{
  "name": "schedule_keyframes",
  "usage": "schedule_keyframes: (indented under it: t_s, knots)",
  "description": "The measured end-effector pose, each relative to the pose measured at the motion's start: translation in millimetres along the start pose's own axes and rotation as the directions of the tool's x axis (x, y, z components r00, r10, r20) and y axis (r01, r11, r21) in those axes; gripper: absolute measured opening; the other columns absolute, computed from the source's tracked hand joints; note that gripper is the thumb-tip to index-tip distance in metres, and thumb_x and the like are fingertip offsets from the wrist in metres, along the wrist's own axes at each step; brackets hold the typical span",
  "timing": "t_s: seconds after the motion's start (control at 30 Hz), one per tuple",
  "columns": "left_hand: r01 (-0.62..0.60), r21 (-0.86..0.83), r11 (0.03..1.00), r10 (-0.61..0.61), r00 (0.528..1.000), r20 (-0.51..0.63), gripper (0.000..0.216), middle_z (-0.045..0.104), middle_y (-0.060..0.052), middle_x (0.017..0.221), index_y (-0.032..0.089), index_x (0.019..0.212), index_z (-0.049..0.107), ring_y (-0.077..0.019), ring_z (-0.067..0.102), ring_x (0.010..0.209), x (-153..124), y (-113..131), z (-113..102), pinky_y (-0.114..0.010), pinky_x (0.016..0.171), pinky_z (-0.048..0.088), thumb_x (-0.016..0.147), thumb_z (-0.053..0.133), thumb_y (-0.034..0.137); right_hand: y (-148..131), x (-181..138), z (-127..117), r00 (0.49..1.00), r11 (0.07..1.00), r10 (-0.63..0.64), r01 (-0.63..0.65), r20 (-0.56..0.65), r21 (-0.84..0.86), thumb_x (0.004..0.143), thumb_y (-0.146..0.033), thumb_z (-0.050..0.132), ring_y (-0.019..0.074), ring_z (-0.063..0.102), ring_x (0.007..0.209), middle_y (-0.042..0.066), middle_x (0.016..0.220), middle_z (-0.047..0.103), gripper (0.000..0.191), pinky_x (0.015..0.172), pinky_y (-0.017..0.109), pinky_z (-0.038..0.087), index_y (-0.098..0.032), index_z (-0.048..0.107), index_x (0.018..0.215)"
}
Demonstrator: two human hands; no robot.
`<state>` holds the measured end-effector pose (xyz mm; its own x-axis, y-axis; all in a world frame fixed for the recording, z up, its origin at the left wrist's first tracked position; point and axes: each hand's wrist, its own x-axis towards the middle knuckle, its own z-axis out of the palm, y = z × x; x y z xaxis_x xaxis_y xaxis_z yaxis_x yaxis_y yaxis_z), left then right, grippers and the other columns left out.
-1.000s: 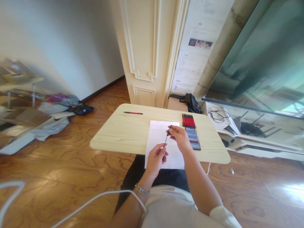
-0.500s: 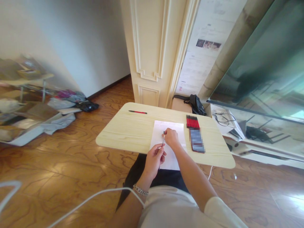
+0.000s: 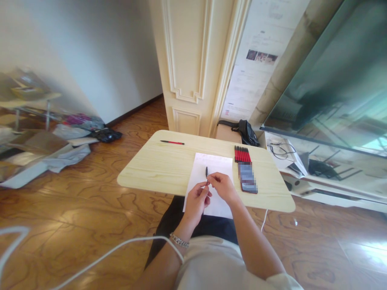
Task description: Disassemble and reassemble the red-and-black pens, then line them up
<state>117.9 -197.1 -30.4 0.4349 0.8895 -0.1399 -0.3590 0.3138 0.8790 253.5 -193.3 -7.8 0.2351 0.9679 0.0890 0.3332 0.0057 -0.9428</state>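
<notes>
Over the white paper (image 3: 220, 201), both hands meet on a slim pen (image 3: 207, 171), whose black end points away from me. My left hand (image 3: 196, 199) pinches its near part between thumb and fingers. From the right, my right hand (image 3: 221, 185) closes its fingertips round the pen just below the black end. My fingers hide most of the pen's length. A red and black pen (image 3: 173, 142) lies alone at the table's far left. To the right, several red and black pens (image 3: 242, 154) lie side by side in a row.
A phone (image 3: 249, 186) with a blurred screen lies below the row of pens on the light wooden table (image 3: 151, 169). A black bag (image 3: 248, 133) sits behind the table. A white cable (image 3: 121, 246) crosses by my left arm.
My right hand has slid nearer along the pen towards my left hand, and the black end now shows beyond its fingers. The view has shifted slightly.
</notes>
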Motion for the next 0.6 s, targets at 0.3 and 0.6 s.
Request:
schedule_keyframes:
  t_s: [0.3,0.6]
  knots:
    - [0.021,0.077,0.997,-0.021,1.0,-0.003,0.04,0.057,0.001,0.066,0.016,0.106,0.061,-0.0053,0.044,0.043,-3,-5,2,-0.016,0.038,0.024,0.078,0.064,0.045,8,38,-19,0.981,0.941,0.099,-0.146,-0.165,-0.305,0.083,-0.041,0.051,0.0148,0.058,0.062,0.005,0.069,0.067,0.03,0.058,0.026,0.039,-0.017,0.066,0.075]
    - [-0.001,0.091,0.996,0.004,0.999,-0.033,0.041,0.057,0.0,0.068,0.016,0.107,0.06,-0.0057,0.046,0.045,-2,-2,-6,-0.016,0.038,0.023,0.078,0.063,0.045,20,51,3,0.969,0.616,0.203,-0.239,-0.142,-0.751,0.084,-0.037,0.05,0.0258,0.064,0.088,0.017,0.091,0.07,0.029,0.073,0.031,0.04,-0.016,0.069,0.086]
